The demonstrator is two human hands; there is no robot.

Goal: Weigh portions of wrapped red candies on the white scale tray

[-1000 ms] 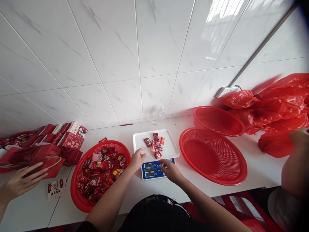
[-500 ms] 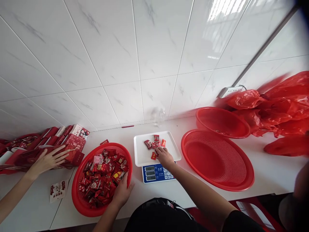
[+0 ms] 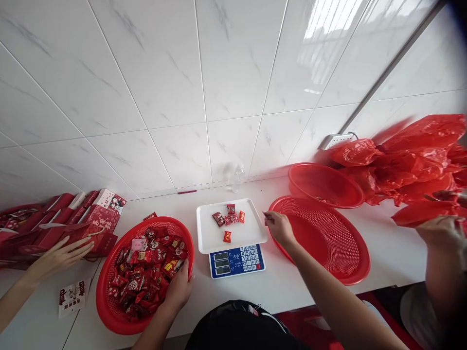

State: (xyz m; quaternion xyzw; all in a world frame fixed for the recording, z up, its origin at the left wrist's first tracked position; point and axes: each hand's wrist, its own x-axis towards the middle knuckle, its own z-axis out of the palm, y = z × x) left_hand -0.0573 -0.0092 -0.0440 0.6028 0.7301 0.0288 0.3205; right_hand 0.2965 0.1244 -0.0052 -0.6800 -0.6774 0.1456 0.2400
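Note:
My left hand (image 3: 179, 288) is closed round the right rim of a red basket (image 3: 103, 306), which is heaped with red-wrapped candies (image 3: 140, 272). My right hand (image 3: 280, 228) is pinched beside the right edge of a white scale tray (image 3: 207, 240), over the near rim of a second basket. A small dark-red piece, which looks like a wrapped candy (image 3: 268, 217), shows between its fingertips. Several wrapped candies (image 3: 231, 219) lie loose on the tray. Below it is the blue keypad and display panel of the scale (image 3: 236, 261).
To the right stand a red basket (image 3: 350, 253) and a red basin (image 3: 324, 182). Red plastic bags (image 3: 419, 155) lie beyond, near a co-worker's hand (image 3: 440, 233). At left, another person's hand (image 3: 60, 257) touches red gift boxes (image 3: 105, 209). A printed card (image 3: 73, 297) lies near the basket.
My right hand has lifted off the tray and moved right, past its edge. My left hand stays on the basket rim. A co-worker's hands have come into view at the right.

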